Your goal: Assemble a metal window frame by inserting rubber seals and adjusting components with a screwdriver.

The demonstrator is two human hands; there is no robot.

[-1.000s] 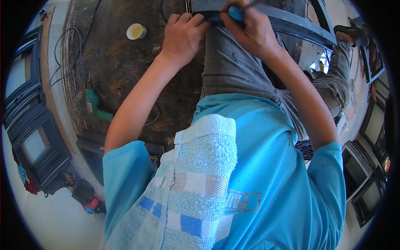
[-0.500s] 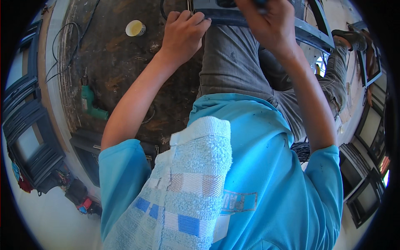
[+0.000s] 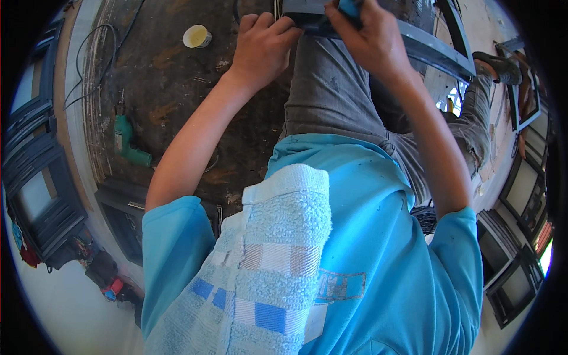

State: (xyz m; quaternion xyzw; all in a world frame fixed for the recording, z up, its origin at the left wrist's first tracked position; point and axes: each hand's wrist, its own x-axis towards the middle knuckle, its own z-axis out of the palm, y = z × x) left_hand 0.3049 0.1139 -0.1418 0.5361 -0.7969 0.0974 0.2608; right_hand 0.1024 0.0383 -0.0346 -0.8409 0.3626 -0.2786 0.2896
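A dark grey frame (image 3: 435,50) lies across the top of the view, over my bent leg. My left hand (image 3: 264,50) is closed at the frame's left end, its fingers curled and pressed against it. In my right hand (image 3: 378,47) is a small blue object (image 3: 350,8), held by its curled fingers right at the frame's near edge. Its kind is hard to make out, since the fingers and the picture's upper edge hide much of it.
On the stained dark tabletop stand a small cup with yellowish contents (image 3: 197,36) and a green power drill (image 3: 129,142). A black cable (image 3: 112,53) loops at the far left. Dark frames (image 3: 44,183) are stacked on the left, and more frames (image 3: 520,278) lean on the right.
My right hand has moved left and slightly down along the frame with the blue object. My left hand stays at the frame's end, almost unmoved.
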